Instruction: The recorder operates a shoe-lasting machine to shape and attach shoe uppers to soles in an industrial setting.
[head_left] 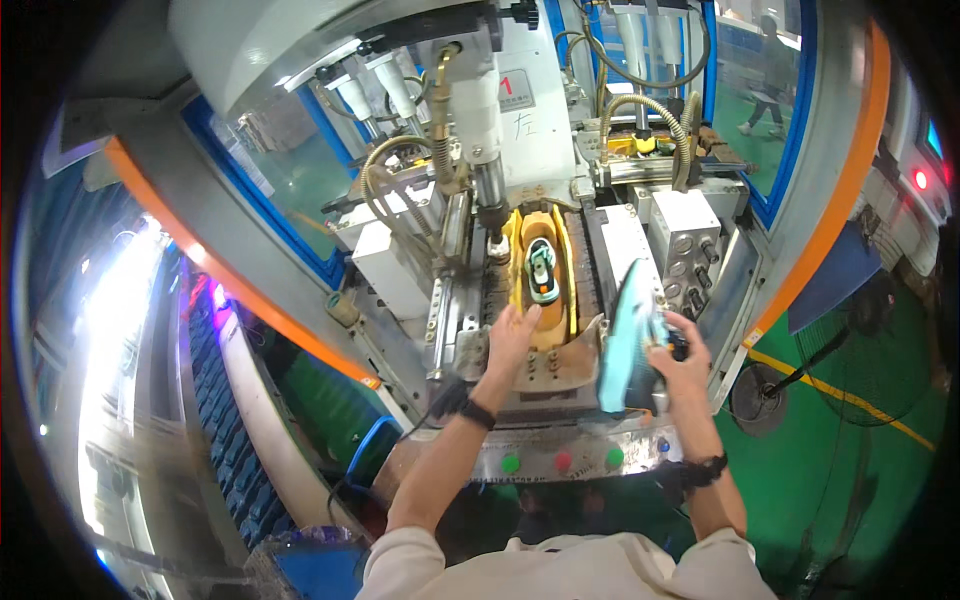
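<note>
My right hand [683,358] grips a shoe [628,345] at its dark upper, the light blue sole turned toward the left. The shoe is slightly blurred and tilted on edge, to the right of the press bed. My left hand [512,345] reaches to the near end of an orange-yellow padded mould [536,322], fingers stretched out and holding nothing I can see. Within that mould lies another shoe [542,268], white and teal with a dark opening and a bit of orange. Black bands circle both my wrists.
Pressing cylinders [486,150] and hoses hang over the mould. A control strip with green and red buttons [563,461] runs along the machine's front. At left is a conveyor [235,400]; at right stand a fan [850,350] and a red-lit panel [920,180]. A person [769,75] walks behind.
</note>
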